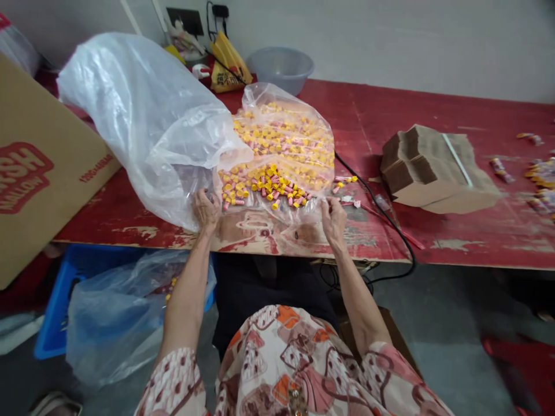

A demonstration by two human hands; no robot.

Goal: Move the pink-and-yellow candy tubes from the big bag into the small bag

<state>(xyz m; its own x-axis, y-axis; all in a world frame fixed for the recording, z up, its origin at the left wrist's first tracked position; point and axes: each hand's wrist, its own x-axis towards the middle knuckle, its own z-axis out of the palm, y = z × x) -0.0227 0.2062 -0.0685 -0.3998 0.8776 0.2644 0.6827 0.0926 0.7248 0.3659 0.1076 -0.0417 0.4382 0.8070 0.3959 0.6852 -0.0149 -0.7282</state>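
A clear plastic bag lies on the table, full of small pink pieces with yellow caps. Several of these are loose at its wide mouth, which faces me. At the right corner of the mouth, my right hand is closed in a pinch on the bag's edge. My left hand is closed around plastic at the left corner, where the clear bag meets a big, puffed-up translucent bag. Which layer the left fingers grip is partly hidden.
A cardboard box stands left, and a bundle of folded cardboard lies right. A black cable crosses the red table. Behind are a plastic basin and yellow bag. Below left sits a blue crate.
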